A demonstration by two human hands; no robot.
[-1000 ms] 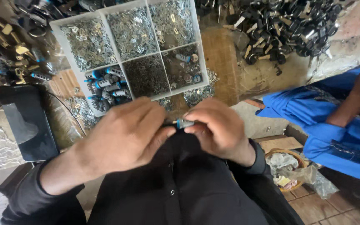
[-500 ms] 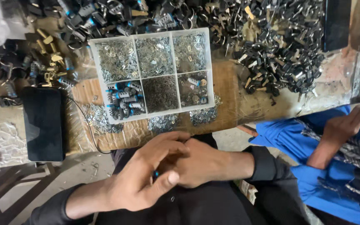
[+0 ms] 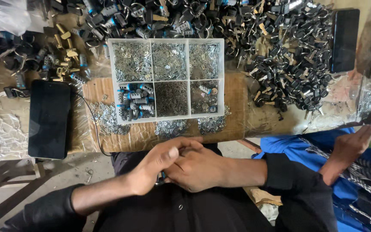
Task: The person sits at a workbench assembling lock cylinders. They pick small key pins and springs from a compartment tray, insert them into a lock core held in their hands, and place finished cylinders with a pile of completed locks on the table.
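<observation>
In the head view, the left hand (image 3: 153, 165) and the right hand (image 3: 196, 167) meet close to the body, over a black buttoned shirt (image 3: 185, 210). The left hand's fingers (image 3: 174, 148) fold over the top of the right hand, so the two press together, both curled narrow. Between them, at the lower edge of the left palm, a small metal part (image 3: 160, 178) peeks out; both hands are closed around it, but too little of it shows to tell what kind of piece it is.

Just beyond the hands lies the surface (image 3: 237, 111), wrapped in clear film. Straight ahead of the knuckles stands a clear compartment tray (image 3: 166, 41) with six cells: the three far cells and the near middle one hold tiny metal bits, the near left cell holds blue-and-silver cylinders (image 3: 135, 101), and the near right cell a few mixed pieces. Loose silvery bits (image 3: 170, 126) spill along the tray's near side, between tray and hands.

Ahead and to the left of the left hand lies a dark phone (image 3: 49, 118) face up, a thin cable (image 3: 92, 124) running past its corner. Far ahead and to the right of the right hand spreads a large heap of black-headed keys and rings (image 3: 288, 51), with a second phone (image 3: 345, 41) at its far edge.

To the right, another person in blue clothing (image 3: 288, 148) works with one hand (image 3: 351, 144) raised, well apart from the wearer's hands.
</observation>
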